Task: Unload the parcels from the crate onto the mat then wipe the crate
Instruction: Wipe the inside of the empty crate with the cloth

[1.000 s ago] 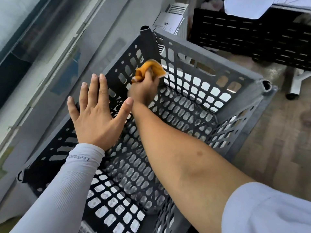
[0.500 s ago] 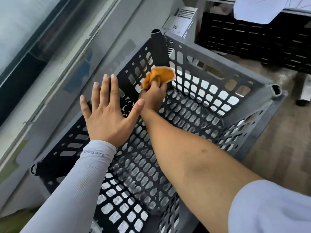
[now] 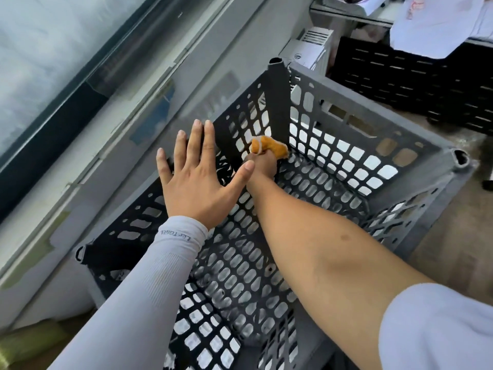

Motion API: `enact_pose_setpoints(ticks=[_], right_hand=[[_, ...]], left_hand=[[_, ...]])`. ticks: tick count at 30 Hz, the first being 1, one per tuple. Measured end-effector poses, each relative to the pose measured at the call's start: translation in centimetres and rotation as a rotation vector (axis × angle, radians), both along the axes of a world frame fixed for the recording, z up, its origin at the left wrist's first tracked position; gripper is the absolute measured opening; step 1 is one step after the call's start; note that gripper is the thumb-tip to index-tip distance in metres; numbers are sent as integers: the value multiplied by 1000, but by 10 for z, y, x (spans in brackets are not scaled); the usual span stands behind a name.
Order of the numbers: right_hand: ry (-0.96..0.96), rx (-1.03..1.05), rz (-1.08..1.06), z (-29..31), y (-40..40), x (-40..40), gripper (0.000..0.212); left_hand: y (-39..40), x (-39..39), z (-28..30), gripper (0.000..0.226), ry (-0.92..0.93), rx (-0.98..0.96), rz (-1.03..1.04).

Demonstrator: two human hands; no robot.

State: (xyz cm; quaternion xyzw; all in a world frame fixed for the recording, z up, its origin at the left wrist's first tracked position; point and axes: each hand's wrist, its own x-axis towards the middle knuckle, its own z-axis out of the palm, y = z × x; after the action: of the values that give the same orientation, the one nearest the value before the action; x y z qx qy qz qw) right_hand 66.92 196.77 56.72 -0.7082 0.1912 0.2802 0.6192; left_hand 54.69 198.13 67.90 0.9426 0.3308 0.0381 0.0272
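From the head view, our right hand (image 3: 262,164), curled round a bunched orange cloth (image 3: 270,147), has worked lower in the far corner of the grey crate (image 3: 373,134) than a second ago, reaching where wall meets floor, so we judge the wiping is under way. Our left hand (image 3: 196,180) remains flat with fingers spread against the left wall, steadying it. The crate stands on the floor beside the window wall (image 3: 165,84), perforated throughout and holding no parcels.
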Motion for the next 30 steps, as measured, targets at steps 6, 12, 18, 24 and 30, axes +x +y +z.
enact_pose_setpoints(ticks=[6,12,18,24,30], right_hand=[[-489,14,-113,45,11,7,28],[-497,-191,179,21,2,3,29],[-353,-168,201,34,-4,16,15],[-478,-330,528,65,-36,35,10],[-1587,-1227,1269,75,-94,69,45]], left_hand=[[1,0,-1,99,-5,5,0],[1,0,0,99,-23,5,4],[0,1,0,99,-24,11,7],[-2,-1,0,100,-67,16,9],[-1,-1,-6,100,-100,28,16]])
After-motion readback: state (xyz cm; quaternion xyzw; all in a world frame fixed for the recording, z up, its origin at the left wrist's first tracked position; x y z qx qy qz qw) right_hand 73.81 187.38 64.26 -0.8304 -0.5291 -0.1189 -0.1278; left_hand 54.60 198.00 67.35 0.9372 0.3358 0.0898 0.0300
